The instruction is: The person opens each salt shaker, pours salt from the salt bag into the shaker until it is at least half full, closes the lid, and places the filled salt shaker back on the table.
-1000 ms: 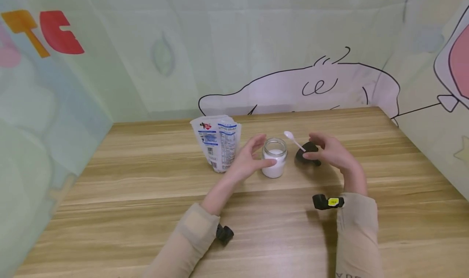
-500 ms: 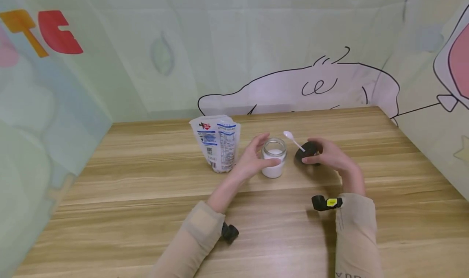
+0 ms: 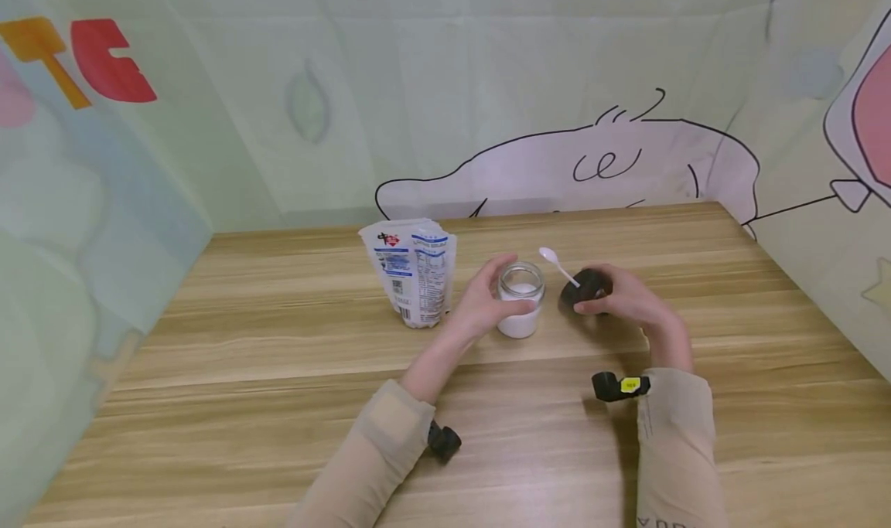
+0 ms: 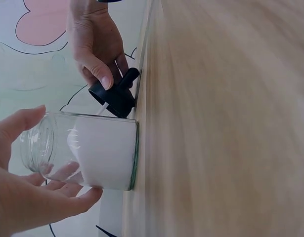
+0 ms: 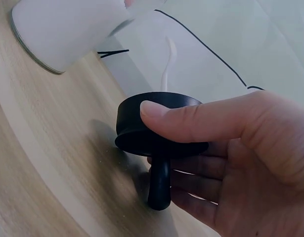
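Note:
A clear glass jar (image 3: 518,325) of white powder stands upright and uncapped on the table. My left hand (image 3: 486,300) grips it from the left, with thumb and fingers on either side. To its right, my right hand (image 3: 632,294) holds a black lid (image 5: 129,118) between thumb and fingers. The lid is tilted, and its stubby black handle (image 5: 160,185) points down toward the table in the right wrist view. From the lid's inner side sticks out a slim white spoon (image 3: 550,257), its bowl up and to the left. The left wrist view shows the lid (image 4: 114,101) close beside the jar's base.
Left of the jar stands a white pouch (image 3: 418,281) with blue and red print, behind my left forearm. The wooden table (image 3: 278,342) ends at a printed cloth backdrop (image 3: 390,110) behind and at both sides. Each wrist wears a small black camera (image 3: 607,386).
My left hand has moved slightly right and settled round the jar. My right thumb and fingers have come onto the lid, which has tipped slightly, while the jar and pouch stay put.

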The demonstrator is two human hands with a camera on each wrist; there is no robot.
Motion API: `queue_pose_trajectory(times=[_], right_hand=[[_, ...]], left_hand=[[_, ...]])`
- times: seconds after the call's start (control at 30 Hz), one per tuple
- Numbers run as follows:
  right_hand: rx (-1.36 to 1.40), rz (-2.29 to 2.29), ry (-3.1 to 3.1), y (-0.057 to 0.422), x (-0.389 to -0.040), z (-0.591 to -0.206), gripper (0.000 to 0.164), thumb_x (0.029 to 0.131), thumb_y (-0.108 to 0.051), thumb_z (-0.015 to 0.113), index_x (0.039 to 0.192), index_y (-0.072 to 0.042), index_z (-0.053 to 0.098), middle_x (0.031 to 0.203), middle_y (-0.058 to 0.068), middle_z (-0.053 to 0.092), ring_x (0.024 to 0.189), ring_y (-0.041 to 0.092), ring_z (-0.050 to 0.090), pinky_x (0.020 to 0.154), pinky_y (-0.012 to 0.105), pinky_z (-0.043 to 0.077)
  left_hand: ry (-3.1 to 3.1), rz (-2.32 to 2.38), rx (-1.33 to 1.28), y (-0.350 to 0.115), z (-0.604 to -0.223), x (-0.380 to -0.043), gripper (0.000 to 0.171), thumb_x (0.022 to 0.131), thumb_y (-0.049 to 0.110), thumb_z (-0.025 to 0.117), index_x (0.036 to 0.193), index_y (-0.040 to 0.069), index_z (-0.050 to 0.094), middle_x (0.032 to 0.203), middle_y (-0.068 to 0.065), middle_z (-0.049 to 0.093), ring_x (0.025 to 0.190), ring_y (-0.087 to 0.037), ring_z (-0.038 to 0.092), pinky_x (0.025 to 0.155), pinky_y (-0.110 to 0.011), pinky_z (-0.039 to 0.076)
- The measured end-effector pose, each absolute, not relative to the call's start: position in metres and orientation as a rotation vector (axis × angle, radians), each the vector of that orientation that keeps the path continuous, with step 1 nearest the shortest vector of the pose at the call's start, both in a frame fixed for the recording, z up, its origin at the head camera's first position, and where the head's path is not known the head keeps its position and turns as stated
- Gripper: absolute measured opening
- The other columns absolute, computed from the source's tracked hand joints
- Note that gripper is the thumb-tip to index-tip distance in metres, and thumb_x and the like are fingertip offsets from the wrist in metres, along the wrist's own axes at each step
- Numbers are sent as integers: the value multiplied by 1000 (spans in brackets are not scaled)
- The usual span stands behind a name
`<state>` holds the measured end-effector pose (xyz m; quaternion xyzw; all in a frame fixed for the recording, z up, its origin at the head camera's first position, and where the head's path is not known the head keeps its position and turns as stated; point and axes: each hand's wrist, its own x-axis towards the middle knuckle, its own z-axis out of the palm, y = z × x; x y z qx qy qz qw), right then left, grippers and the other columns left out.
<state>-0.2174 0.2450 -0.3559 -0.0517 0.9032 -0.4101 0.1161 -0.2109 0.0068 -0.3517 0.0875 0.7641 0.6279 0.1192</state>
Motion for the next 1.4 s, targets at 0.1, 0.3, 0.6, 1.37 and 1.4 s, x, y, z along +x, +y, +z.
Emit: queue_pose_trajectory(times=[0.1,0.3,0.6,1.37,1.4], right_hand=[[-148,-1197,2646,244,-218,-356,74,80,-19,75,141,1,39,140,29,44,127,42,41,106,59,32],[-161,-1202,2641,244,-219,-356,73,80,-19,75,141,0,39,139,29,45,126,42,41,106,60,32],[-140,-1194,2624,246,-219,-356,76,82,-22,73,144,-1,35,144,29,40,131,45,36,108,63,28],[-151,-1262,2652,249,-213,-343,73,83,-28,74,142,-5,38,137,22,49,120,36,50,94,40,39],[-155,-1276,2642,248,-212,-342,73,83,-28,74,142,-5,38,137,22,49,120,36,50,95,39,39]], left_hand=[[2256,1802,237,7,-351,-210,85,71,5,82,144,21,41,153,-4,38,144,-24,32,119,-42,23],[2293,1760,208,7,-350,-210,84,71,8,82,144,20,42,151,-6,42,141,-26,36,117,-45,27],[2304,1737,190,6,-350,-209,82,73,14,82,144,19,42,147,-7,47,138,-28,41,116,-49,28],[2302,1734,185,9,-352,-207,80,74,17,81,144,18,42,147,-7,47,139,-27,40,116,-48,28],[2299,1735,184,8,-353,-208,80,74,17,81,144,18,42,147,-7,46,139,-27,39,116,-48,27]])
